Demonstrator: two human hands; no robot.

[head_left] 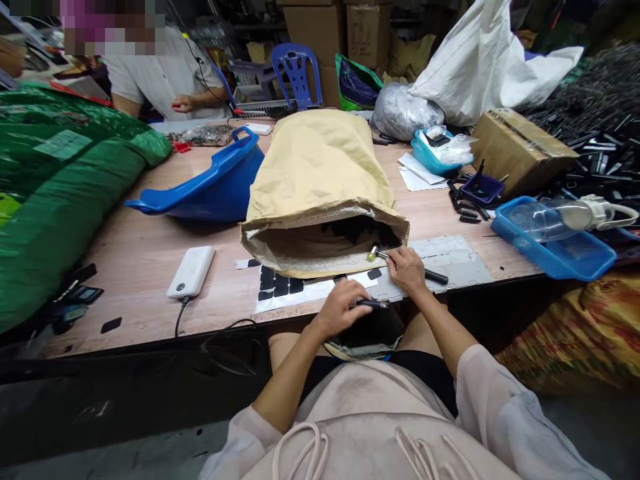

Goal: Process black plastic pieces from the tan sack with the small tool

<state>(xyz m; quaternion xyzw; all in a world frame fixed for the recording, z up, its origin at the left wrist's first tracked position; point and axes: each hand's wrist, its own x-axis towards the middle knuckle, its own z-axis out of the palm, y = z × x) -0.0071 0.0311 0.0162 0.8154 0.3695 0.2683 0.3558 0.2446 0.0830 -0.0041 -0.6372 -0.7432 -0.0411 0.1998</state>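
Note:
My left hand (344, 308) is closed around a small black part (371, 303) just off the table's front edge, above my lap. In my right hand (407, 269) is a small hammer, its metal and yellowish head (373, 253) pointing left and its black handle (436, 276) sticking out to the right. Before both hands lies a large tan paper sack (320, 167), its open mouth facing me, with dark items inside. A white sheet with black square stickers (280, 283) lies partly under the sack's mouth. Beneath my right hand is a grey plate (457, 260).
On the left are a blue basin (210, 187), a white power bank (191, 272) with a cable, and green sacks (75, 180). At right stand a blue basket (555, 250) holding a bottle, a cardboard box (520, 147) and piled black parts. Another person (165, 80) sits across the table.

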